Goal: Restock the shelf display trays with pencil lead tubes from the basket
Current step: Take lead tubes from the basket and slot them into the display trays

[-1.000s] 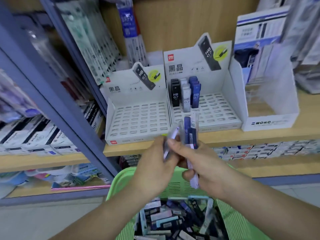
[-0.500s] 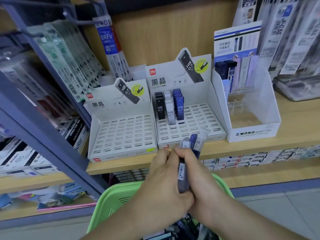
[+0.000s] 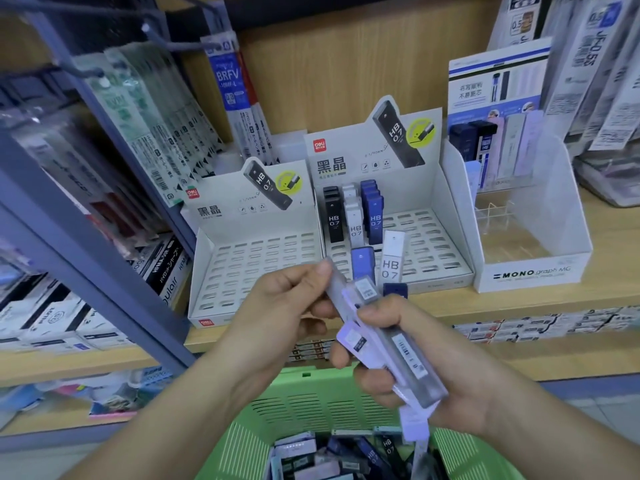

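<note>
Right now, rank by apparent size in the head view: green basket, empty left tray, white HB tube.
1. green basket, though cropped and nearest the camera
2. empty left tray
3. white HB tube

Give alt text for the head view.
Above a green basket of pencil lead tubes, the right hand grips a bundle of tubes while the left hand pinches one clear tube. On the shelf, the right display tray holds a few HB 0.7 tubes; the left display tray shows none.

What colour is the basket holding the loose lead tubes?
The basket is light green, clearest in the head view.
</note>
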The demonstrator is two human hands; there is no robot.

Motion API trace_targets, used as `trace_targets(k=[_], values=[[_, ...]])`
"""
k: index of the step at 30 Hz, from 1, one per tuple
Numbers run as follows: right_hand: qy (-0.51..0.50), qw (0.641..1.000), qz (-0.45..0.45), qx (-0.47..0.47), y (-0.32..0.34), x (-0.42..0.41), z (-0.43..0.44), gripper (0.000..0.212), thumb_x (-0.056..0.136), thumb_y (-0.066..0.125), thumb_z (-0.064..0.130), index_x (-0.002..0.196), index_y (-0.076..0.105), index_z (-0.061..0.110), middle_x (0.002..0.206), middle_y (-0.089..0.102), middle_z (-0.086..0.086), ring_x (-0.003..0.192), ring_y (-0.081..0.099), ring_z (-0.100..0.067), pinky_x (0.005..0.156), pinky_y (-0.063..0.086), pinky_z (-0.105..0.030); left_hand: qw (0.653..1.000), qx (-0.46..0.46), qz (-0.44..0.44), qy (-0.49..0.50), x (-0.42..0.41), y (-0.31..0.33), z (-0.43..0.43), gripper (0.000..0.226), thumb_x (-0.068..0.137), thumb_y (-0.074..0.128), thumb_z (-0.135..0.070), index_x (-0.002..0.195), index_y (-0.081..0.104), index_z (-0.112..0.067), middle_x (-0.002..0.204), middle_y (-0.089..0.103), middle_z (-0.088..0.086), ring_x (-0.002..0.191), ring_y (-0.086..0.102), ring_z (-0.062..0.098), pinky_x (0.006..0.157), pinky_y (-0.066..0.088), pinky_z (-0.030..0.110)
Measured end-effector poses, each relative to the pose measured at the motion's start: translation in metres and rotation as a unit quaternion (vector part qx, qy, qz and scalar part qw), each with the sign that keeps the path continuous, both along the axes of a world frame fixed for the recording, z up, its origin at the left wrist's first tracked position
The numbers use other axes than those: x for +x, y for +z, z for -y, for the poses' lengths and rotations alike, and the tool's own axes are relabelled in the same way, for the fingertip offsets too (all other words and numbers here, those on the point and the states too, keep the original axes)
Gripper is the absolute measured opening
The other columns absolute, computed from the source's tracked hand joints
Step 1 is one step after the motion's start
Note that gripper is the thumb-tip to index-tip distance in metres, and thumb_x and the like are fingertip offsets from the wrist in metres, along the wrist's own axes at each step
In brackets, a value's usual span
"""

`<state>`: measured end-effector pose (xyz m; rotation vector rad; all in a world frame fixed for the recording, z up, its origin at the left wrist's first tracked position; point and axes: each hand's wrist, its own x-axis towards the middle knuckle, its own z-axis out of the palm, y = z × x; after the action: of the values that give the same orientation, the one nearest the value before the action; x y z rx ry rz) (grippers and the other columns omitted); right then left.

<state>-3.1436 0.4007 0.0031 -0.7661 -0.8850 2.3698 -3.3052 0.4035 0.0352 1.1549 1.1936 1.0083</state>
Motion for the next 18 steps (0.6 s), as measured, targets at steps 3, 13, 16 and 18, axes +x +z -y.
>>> trace_targets(k=[3,13,16,18], values=[[-0.048,0.998,0.032,0.018,0.006,0.005,0.003,0.067,0.058,0.077,0.027,0.121,0.065,0.010,0.083,0.069,-0.016,0.041,0.044,-0.014,0.037,0.036,-0.018,0.996,0.025,0.052,0.074,-0.009,0.004,-0.010,0.030,0.089,0.054,-0.033,0.086,0.063,-0.005,0.078,0.067,0.014,0.061,0.059,0.018,0.053,0.046,0.024],[-0.195,0.978,0.063,0.036,0.015,0.008,-0.003,0.014,0.064,0.070,0.034,0.063,0.075,0.020,0.077,0.068,-0.010,0.040,0.047,-0.014,0.036,0.036,-0.020,0.992,0.053,-0.116,0.007,-0.027,0.017,-0.018,0.009,0.077,0.072,-0.005,0.084,0.073,-0.010,0.067,0.070,0.010,0.056,0.063,0.015,0.058,0.054,0.020],[-0.200,0.974,0.089,0.057,0.017,0.011,-0.007,0.018,0.079,0.067,0.026,0.087,0.071,0.010,0.075,0.065,-0.012,0.041,0.048,-0.014,0.038,0.039,-0.020,0.968,0.038,-0.228,-0.096,-0.021,0.019,-0.012,0.033,0.067,0.078,-0.015,0.098,0.071,-0.020,0.069,0.072,0.007,0.054,0.061,0.012,0.060,0.052,0.024],[-0.188,0.975,0.100,0.070,0.018,0.012,-0.007,0.018,0.086,0.063,0.022,0.093,0.067,0.006,0.075,0.062,-0.014,0.042,0.048,-0.015,0.040,0.041,-0.020,0.942,0.063,-0.294,-0.148,-0.012,0.014,-0.008,0.052,0.075,0.077,-0.014,0.116,0.058,-0.040,0.070,0.069,0.002,0.058,0.060,0.010,0.063,0.051,0.024]])
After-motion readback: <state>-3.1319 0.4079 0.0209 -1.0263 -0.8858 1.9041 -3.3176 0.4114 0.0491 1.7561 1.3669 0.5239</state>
